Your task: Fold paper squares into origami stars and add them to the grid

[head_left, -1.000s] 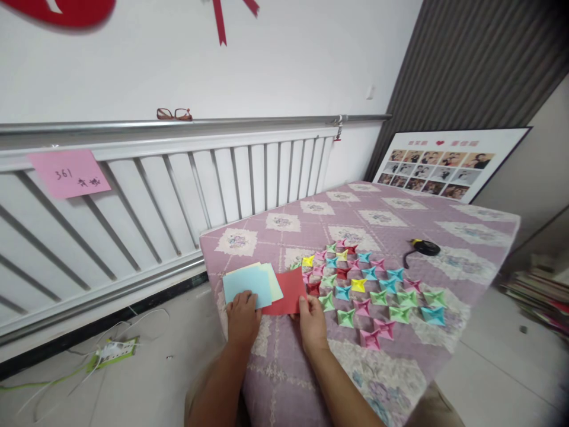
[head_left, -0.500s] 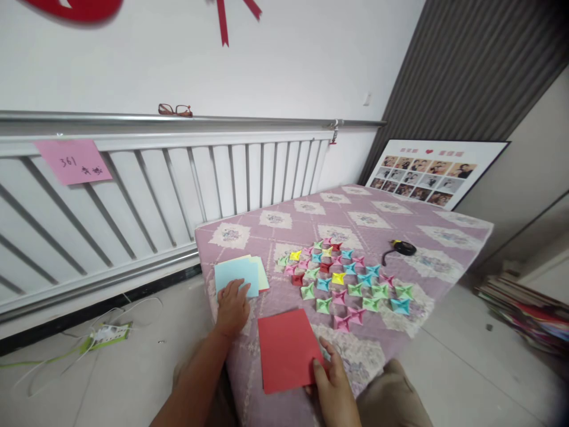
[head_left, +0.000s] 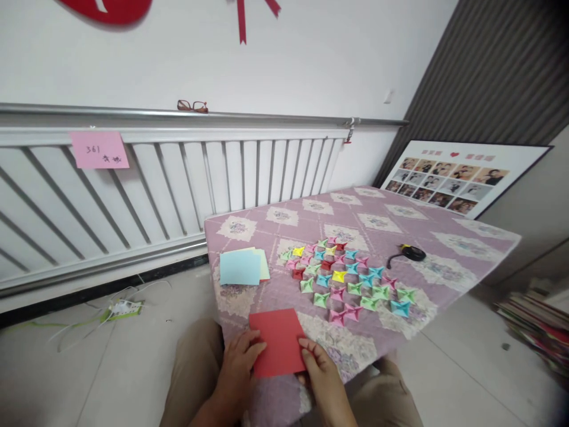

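Note:
A sheet of red paper [head_left: 280, 339] is at the near end of the cloth-covered table, close to my body. My right hand [head_left: 323, 372] pinches its right edge, with the thumb on top and other fingers underneath. At the left edge, my left hand [head_left: 236, 363] has its thumb and fingers closed on the sheet. Beyond it lies a small pile of paper sheets [head_left: 240, 268], light blue on top, with pale yellow and red edges showing. Several rows of small folded paper pieces [head_left: 338, 277] in pink, green, blue, yellow and red stand to the right of the pile.
The table's purple patterned cloth [head_left: 262, 299] reaches back toward a white radiator [head_left: 249, 172]. A black coiled cord [head_left: 413, 253] lies at the right. Glasses [head_left: 192, 107] rest on the pipe. A photo board [head_left: 448, 172] leans at the back. A power strip [head_left: 122, 309] is on the floor.
My left hand has left the light blue sheet and come back to the red paper's left edge. The red paper has shifted slightly nearer and left. The view has turned a little left.

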Demonstrator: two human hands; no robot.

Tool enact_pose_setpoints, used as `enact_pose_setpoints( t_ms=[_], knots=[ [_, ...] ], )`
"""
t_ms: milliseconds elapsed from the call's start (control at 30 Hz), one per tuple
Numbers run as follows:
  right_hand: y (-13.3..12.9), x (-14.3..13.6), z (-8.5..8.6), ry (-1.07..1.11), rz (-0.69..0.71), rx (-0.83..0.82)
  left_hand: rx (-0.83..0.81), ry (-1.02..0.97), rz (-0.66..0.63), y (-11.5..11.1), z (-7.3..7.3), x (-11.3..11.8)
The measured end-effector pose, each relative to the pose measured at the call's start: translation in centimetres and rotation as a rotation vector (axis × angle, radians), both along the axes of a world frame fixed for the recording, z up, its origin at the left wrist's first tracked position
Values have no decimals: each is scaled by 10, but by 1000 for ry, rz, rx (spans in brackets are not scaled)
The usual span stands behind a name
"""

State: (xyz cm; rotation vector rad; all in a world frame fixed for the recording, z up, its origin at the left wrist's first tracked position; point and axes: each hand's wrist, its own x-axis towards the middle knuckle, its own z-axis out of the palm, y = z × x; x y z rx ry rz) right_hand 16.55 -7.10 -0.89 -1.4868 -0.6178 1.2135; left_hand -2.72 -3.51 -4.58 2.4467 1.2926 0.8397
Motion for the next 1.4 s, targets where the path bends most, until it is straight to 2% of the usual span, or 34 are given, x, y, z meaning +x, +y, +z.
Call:
enact_pose_setpoints(
  t_ms=[133,233,267,333,433,500,567,700,933,1100,1233,1400],
  knots=[
    [-16,18,-5,-40,68,30,-36,-23,-72,5,11,-4],
    [-33,42,-19,-255,-66,133,-65,-21,-71,-6,12,-10],
    [-38,49,-24,-347,-59,198,-76,-23,-64,-11,11,-12],
    [-45,57,-30,-585,102,289,-97,-32,-44,-20,8,-16],
    [-46,53,-30,-937,354,381,-112,-44,-34,-27,3,-19],
    [-39,45,-27,-1093,441,398,-113,-53,-30,-28,2,-19],
    [-30,37,-25,-1172,467,412,-111,-65,-7,-27,4,-18],
    [-17,38,-26,-1206,439,478,-140,-62,85,-24,13,-18],
    [-17,47,-23,-1148,444,523,-268,43,221,-25,26,-15],
    [-13,33,-18,-1088,323,444,-335,131,304,-18,34,-9],
    [-8,25,-23,-1102,180,379,-405,242,323,-6,44,-6],
    [-2,23,-32,-1192,103,321,-477,337,290,7,57,-3]
  ],
)
